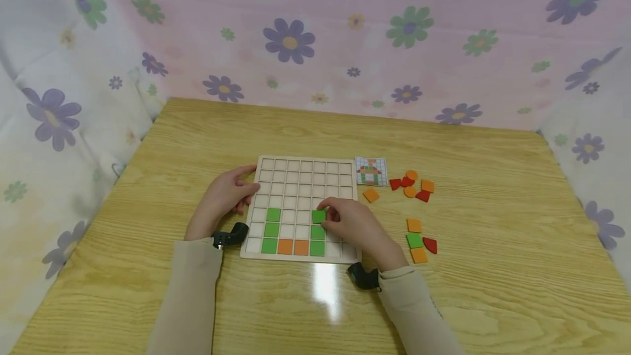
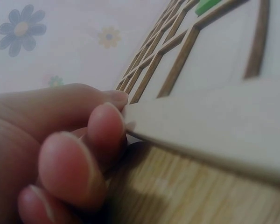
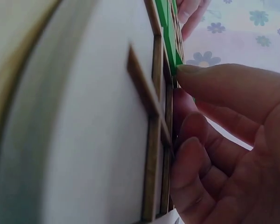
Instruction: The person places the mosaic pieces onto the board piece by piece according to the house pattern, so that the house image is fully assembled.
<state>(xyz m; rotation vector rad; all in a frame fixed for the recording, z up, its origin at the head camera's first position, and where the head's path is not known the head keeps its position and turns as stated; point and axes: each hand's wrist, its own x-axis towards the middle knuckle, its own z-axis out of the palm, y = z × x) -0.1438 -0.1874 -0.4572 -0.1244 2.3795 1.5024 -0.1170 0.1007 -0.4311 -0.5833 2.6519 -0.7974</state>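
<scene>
A wooden grid board (image 1: pixel 293 179) lies on the table. My left hand (image 1: pixel 228 193) holds its left edge; in the left wrist view, fingertips (image 2: pixel 107 122) meet the rim and the other fingers curl beside it. Over the board's right half, my right hand (image 1: pixel 356 224) pinches a green square tile (image 1: pixel 318 216) between thumb and index finger, at a cell above two green tiles in that column. Another green column (image 1: pixel 271 229) stands further left, with two orange tiles (image 1: pixel 286 246) in the bottom row between the columns. In the right wrist view, the thumb (image 3: pixel 191 70) touches green at the grid.
A small pattern card (image 1: pixel 371 172) lies by the board's upper right corner. Right of it are orange and red pieces (image 1: pixel 410 192), with a lone orange square (image 1: pixel 371 195) nearer the board. Lower down lie two orange squares, a green square (image 1: pixel 414 240) and a red quarter-round piece (image 1: pixel 430 245).
</scene>
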